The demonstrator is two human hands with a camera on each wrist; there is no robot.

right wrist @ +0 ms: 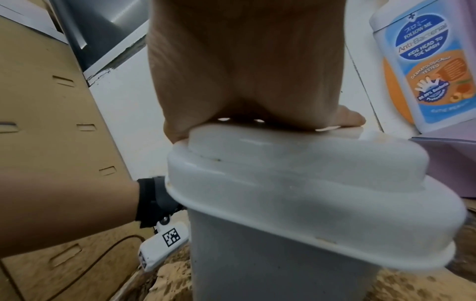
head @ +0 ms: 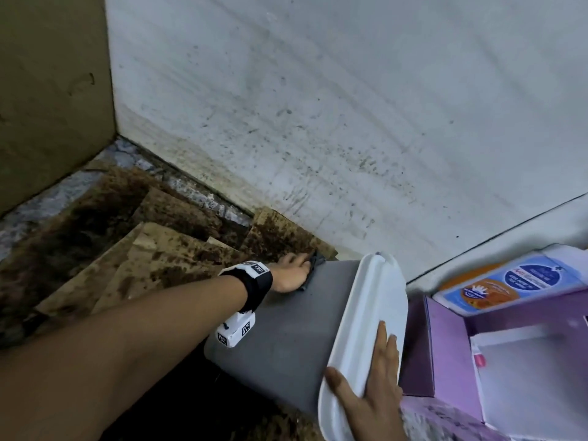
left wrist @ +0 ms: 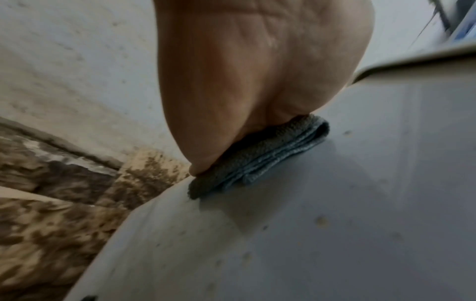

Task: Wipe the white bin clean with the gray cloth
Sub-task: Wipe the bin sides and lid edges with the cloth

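Stained cardboard sheets [head: 105, 249] cover the floor below a scuffed white wall [head: 318, 106]; the white bin [head: 286, 329] stands tilted in this corner. My left hand [head: 291, 272] presses the folded gray cloth [left wrist: 260, 156] flat against the bin's gray side, fingers hidden past the palm, so I cannot tell their set. My right hand [head: 369, 386] steadies the white lid [head: 375, 297], fingers straight and slightly apart.

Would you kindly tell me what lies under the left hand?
A folded gray cloth pressed against the bin's gray side wall by the left hand; the wall beneath it is hidden.
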